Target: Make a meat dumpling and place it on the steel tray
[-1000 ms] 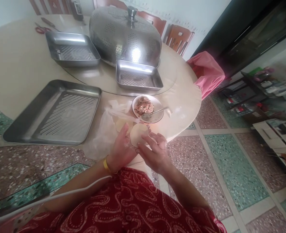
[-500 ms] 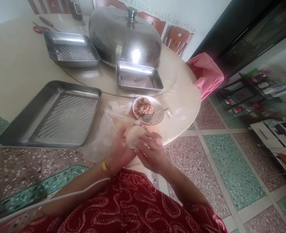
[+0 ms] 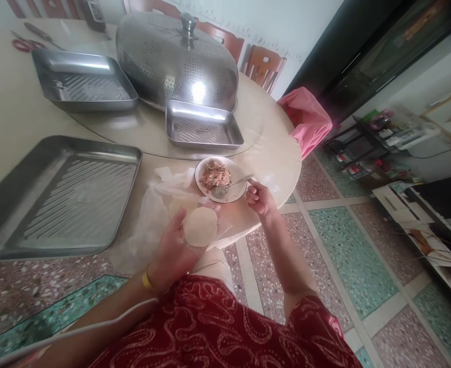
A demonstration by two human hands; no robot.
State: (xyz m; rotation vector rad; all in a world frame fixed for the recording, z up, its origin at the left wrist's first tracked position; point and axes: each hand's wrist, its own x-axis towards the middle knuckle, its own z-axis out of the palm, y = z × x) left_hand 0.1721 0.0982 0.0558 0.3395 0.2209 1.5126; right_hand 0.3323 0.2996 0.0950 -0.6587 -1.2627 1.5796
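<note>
My left hand (image 3: 173, 250) holds a round pale dough wrapper (image 3: 199, 226) flat on its fingers, above the near edge of the round table (image 3: 275, 163). My right hand (image 3: 260, 197) is out to the right with curled fingers, just beside the handle of a metal spoon (image 3: 236, 182). The spoon rests in a white bowl of minced filling (image 3: 216, 175). More wrappers (image 3: 179, 205) lie on a clear plastic sheet (image 3: 148, 220) beside my left hand.
A large steel tray (image 3: 56, 197) lies at the left. Two smaller steel trays (image 3: 202, 130) (image 3: 81, 87) and a perforated steel dome cover (image 3: 175, 61) stand behind. Red scissors (image 3: 24, 45) lie at the far back. A pink bag (image 3: 305, 120) hangs at the table's right.
My right hand has left the wrapper and moved right, to the spoon handle at the bowl. My left hand keeps the wrapper. The camera view has shifted to the right.
</note>
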